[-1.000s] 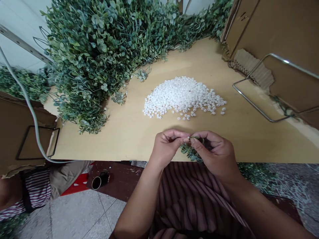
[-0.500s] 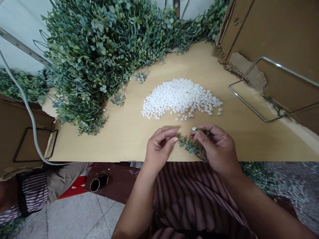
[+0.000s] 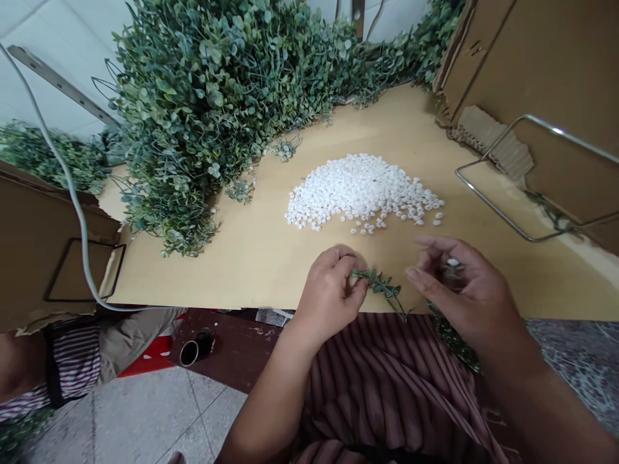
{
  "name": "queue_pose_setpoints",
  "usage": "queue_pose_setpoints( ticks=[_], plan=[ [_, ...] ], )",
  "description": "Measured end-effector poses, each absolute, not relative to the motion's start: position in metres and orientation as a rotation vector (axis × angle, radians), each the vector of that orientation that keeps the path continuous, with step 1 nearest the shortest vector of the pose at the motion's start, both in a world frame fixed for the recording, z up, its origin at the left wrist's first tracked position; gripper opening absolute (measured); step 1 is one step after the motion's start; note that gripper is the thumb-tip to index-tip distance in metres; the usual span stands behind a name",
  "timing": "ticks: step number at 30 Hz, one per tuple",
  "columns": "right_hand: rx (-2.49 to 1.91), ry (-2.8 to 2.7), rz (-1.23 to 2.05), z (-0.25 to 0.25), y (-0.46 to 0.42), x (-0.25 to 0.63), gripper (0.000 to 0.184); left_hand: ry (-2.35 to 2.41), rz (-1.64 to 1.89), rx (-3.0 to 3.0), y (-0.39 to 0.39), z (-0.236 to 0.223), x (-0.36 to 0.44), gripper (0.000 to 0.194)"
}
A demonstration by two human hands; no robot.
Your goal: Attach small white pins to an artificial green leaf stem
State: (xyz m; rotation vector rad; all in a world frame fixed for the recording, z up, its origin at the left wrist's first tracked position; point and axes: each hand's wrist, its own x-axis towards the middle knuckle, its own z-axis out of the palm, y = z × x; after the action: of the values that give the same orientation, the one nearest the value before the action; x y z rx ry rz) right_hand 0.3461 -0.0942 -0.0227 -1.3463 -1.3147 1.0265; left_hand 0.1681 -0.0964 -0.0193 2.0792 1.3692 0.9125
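Observation:
My left hand pinches the tip of a small green leafy sprig at the near edge of the wooden table. To its right, my right hand has its fingers loosely curled, and a small white round piece rests at its fingertips with a bit of green stem. The two hands are apart, the sprig trailing down between them toward my lap. A heap of the same white round pieces lies on the table just beyond both hands.
A large pile of artificial green foliage fills the table's far left and back. Cardboard boxes and a bent metal wire frame stand at the right. Another person's striped sleeve shows at the lower left, beside a cardboard flap.
My hands were together working on the sprig; now they have drawn apart. The left keeps the sprig, and the right has moved right with a white piece.

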Motion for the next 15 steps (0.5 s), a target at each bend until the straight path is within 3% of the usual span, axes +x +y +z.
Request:
queue_pose_setpoints(
  ticks=[5, 9, 15],
  plan=[
    [-1.273, -1.855, 0.771, -0.021, -0.099, 0.342, 0.019, 1.440, 0.847, 1.979, -0.098, -0.014, 0.171, 0.007],
    [-1.282, -1.969, 0.617, -0.027, -0.094, 0.333, 0.014, 1.400, 0.910, 1.599, -0.099, -0.017, 0.169, 0.007],
    [-1.344, -1.877, 0.850, -0.024, -0.090, 0.332, 0.015, 1.109, 1.018, 1.121, -0.099, -0.014, 0.167, 0.022]
  ],
)
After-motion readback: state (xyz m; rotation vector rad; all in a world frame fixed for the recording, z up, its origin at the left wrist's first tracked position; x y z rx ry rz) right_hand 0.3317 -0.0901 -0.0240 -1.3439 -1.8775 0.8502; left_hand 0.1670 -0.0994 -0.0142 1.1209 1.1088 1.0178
